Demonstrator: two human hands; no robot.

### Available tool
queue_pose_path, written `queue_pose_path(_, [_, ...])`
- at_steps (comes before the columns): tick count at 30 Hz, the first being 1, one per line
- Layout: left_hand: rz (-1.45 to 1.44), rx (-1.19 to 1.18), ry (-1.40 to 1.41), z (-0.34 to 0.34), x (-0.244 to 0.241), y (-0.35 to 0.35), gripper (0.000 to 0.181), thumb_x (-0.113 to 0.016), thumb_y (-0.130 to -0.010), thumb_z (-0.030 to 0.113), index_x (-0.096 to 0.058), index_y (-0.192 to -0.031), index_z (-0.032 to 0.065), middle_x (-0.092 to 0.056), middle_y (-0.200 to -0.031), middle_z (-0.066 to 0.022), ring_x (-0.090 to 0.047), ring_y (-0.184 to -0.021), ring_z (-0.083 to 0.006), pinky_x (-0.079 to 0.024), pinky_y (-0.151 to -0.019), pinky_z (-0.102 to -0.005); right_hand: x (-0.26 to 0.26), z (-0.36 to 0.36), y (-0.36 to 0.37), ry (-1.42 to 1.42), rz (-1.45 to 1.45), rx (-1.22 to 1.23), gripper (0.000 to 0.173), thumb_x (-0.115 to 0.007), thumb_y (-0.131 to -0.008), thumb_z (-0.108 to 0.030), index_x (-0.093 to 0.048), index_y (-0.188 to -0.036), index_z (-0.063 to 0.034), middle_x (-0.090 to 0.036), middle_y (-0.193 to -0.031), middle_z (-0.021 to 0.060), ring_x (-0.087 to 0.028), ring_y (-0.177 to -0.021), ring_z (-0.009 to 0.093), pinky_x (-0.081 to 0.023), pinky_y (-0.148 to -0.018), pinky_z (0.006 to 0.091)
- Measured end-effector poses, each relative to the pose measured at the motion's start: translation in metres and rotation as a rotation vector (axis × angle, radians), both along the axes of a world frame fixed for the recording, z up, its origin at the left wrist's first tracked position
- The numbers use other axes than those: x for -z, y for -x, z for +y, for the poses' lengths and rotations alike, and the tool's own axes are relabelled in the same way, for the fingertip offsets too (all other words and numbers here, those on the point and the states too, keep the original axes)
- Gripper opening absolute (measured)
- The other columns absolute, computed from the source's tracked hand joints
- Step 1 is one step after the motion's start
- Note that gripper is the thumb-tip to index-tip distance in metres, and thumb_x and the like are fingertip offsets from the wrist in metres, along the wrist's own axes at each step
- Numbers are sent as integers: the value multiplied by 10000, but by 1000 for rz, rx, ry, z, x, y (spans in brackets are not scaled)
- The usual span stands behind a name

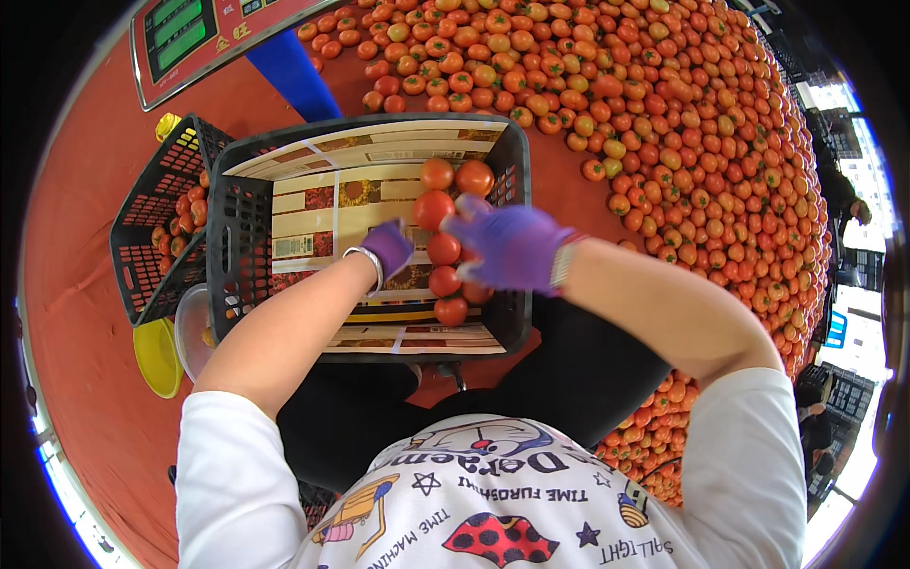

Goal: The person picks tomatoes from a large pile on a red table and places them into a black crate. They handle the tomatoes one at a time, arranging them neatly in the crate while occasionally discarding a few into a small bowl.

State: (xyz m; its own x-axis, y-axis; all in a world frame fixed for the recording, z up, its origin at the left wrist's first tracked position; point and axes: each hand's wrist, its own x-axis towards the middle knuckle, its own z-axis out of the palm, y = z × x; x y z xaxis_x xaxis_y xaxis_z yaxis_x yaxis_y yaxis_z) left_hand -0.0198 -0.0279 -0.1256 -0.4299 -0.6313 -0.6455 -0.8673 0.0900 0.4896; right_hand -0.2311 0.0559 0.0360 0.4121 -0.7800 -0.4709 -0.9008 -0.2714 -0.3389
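A black plastic crate [522, 313] lined with printed cardboard [304, 213] stands before me. Two columns of red tomatoes [443, 249] lie along its right side, the outer column partly covered. Over them is my right hand [508, 242], in a purple glove with pale fingertips, its fingers spread; whether it touches a tomato is unclear. My left hand [389, 249], also gloved in purple and wearing a silver bangle [373, 267], hovers above the cardboard left of the tomatoes. Motion blur and the angle hide its fingers, and no tomato shows in it.
A large heap of tomatoes [682, 142] spreads over the red ground sheet [78, 277] at right. A second black crate [135, 249] with tomatoes, a yellow bowl [158, 359] and a clear plastic basin [190, 327] stand left. A digital scale [213, 43] on a blue post [295, 75] overhangs the far left.
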Motion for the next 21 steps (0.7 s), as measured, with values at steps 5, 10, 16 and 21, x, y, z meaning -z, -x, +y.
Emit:
queue_pose_path(5, [181,-417,-6,-25,30,24,638,-601,-936,235,-414,-1472,-56,-563,-1378,-319,-566,-1286,-405,-458,-1073,-407,-42,9,103,467,-285,460,487,-662,-960,-313,-569,-1357,-46,-615,-1329,131,-680,-1018,268,-552,-873,356])
queue_pose_path(10, [215,-417,266,0,34,23,613,-670,-886,232,-486,-1391,-64,-605,-1291,-308,-587,-1211,-444,-473,-1036,-435,-3,81,189,367,-348,997,492,-665,-972,-325,-582,-1369,-46,-635,-1288,162,-685,-1001,306,-547,-884,380])
queue_pose_path(16, [290,498,566,87,-42,38,495,-836,-715,316,-656,-1118,94,-608,-1152,-182,-583,-1083,-370,-486,-892,-471,203,253,288,-73,2,1234,328,-657,-958,-332,-664,-1083,-29,-705,-1065,241,-671,-1048,407,-533,-878,471])
queue_pose_path(21, [154,846,466,99,-44,52,543,-868,-631,387,-687,-1078,137,-603,-1207,-163,-560,-1105,-353,-476,-881,-483,354,372,288,-226,6,1177,587,-686,-903,-403,-589,-1343,-27,-667,-1247,244,-617,-1203,401,-498,-1008,457])
